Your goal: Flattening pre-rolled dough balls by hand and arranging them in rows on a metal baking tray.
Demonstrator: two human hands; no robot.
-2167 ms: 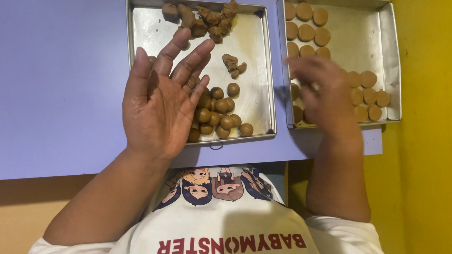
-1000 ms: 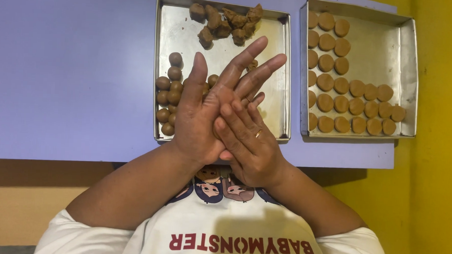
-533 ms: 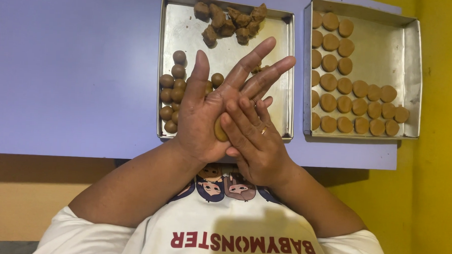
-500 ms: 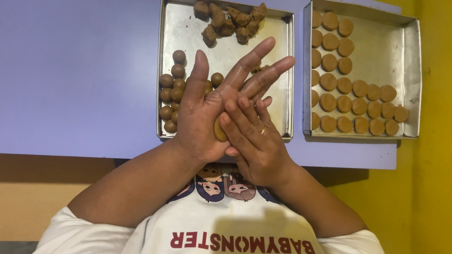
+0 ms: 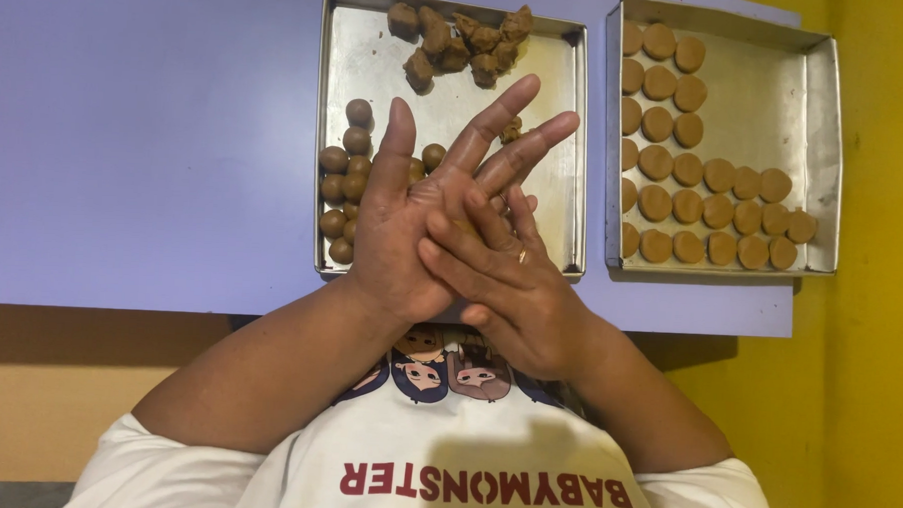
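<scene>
My left hand (image 5: 408, 217) lies palm up with its fingers spread, over the near edge of the left metal tray (image 5: 378, 66). My right hand (image 5: 515, 286), with a ring on one finger, presses flat across the left palm. A small piece of brown dough sits between the two palms, almost wholly hidden now. Several rolled dough balls (image 5: 344, 180) lie in the tray just left of my left hand. Rough dough chunks (image 5: 459, 39) are heaped at the tray's far edge.
A second metal tray (image 5: 767, 95) on the right holds rows of several flattened dough discs (image 5: 688, 207). Both trays rest on a purple table (image 5: 145, 143), whose near edge runs under my wrists. A yellow surface (image 5: 878, 349) lies to the right.
My right hand came back from the right tray onto my left palm. It has since slid a little across the palm, covering the dough that showed between the hands.
</scene>
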